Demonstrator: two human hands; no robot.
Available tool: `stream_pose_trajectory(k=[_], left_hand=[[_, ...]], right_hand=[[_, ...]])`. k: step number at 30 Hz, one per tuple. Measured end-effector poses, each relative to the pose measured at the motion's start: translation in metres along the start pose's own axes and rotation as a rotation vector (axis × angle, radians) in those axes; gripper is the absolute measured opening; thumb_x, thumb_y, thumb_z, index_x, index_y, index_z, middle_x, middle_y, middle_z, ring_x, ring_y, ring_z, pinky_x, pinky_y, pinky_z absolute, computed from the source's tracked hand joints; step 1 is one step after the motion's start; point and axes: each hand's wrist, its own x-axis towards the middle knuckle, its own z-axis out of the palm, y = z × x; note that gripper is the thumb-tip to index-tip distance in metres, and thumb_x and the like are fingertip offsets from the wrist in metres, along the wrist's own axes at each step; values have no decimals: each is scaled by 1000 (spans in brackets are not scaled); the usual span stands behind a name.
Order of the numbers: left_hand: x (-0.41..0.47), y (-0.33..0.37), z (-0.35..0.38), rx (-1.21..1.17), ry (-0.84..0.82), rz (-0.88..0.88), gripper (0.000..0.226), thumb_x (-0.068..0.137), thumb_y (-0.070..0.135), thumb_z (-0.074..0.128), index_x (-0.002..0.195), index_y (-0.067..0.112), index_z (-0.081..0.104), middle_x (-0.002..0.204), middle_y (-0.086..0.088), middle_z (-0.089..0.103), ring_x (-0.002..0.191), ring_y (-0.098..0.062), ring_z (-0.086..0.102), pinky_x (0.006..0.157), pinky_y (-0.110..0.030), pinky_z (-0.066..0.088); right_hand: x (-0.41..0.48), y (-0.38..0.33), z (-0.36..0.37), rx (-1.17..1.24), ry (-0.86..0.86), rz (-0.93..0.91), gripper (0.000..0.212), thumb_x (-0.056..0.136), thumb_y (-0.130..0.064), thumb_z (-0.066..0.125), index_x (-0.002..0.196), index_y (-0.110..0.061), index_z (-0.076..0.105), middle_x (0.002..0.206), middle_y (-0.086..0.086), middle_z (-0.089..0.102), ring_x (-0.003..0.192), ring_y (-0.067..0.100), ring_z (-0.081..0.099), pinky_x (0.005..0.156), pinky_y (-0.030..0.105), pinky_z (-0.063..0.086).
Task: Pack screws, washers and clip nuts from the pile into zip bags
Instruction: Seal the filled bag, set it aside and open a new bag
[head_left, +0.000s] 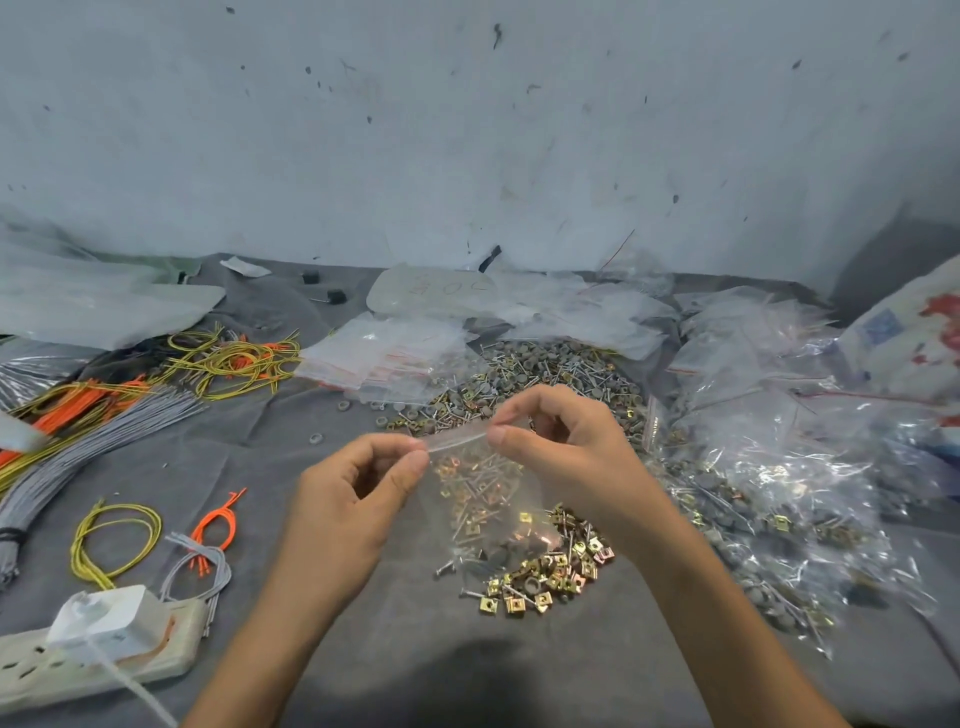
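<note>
A small clear zip bag (480, 491) hangs between both hands above the grey cloth, with screws and brass clip nuts inside. My left hand (353, 488) pinches the left end of its top strip between thumb and forefinger. My right hand (558, 441) pinches the right end of the same strip. Under the bag lies a small heap of brass clip nuts (540, 577) and screws. A larger pile of screws and grey washers (540, 379) sits behind the hands. A stack of empty zip bags (384, 358) lies left of that pile.
Filled clear bags (769, 467) crowd the right side. Yellow, orange and grey wire bundles (156, 384) lie at the left. A white power strip with a charger (98, 644) sits at the near left. A wall closes off the back.
</note>
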Motion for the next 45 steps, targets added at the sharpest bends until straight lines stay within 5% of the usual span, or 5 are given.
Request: stream_pose_trajectory(k=[5, 12, 24, 32, 45], left_hand=[[-3, 11, 0, 254, -36, 149, 14, 86, 45, 61, 85, 32, 68, 79, 14, 67, 66, -5, 59, 59, -16, 43], [-4, 20, -1, 343, -48, 227, 10, 89, 39, 61, 86, 31, 67, 84, 14, 67, 73, -10, 62, 62, -12, 41], [-5, 22, 1, 193, -91, 194, 11, 85, 38, 64, 87, 31, 72, 84, 8, 72, 74, -10, 66, 68, -30, 51], [-9, 28, -1, 124, -130, 200, 6, 84, 31, 68, 88, 32, 73, 79, 5, 72, 70, -5, 64, 66, -14, 46], [-8, 35, -13, 157, -88, 247, 8, 84, 43, 68, 90, 38, 71, 77, 10, 68, 68, -2, 60, 65, -11, 44]], right_hand=[[-2, -7, -5, -297, -118, -45, 19, 82, -50, 73, 98, -43, 68, 100, -21, 56, 93, -4, 58, 78, 24, 49], [-3, -23, 4, -444, -102, -189, 9, 90, -42, 69, 94, -35, 69, 95, -21, 61, 99, -2, 56, 88, 31, 51], [-10, -41, 14, -504, -45, -291, 8, 88, -37, 65, 87, -29, 67, 89, -16, 59, 87, 6, 57, 81, 38, 51], [-16, -44, 18, -507, 15, -356, 14, 84, -40, 62, 80, -26, 63, 83, -15, 57, 79, 6, 54, 71, 32, 48], [-25, -37, -2, -444, 101, -397, 4, 77, -30, 63, 75, -27, 65, 77, -17, 59, 73, 10, 58, 62, 19, 46]])
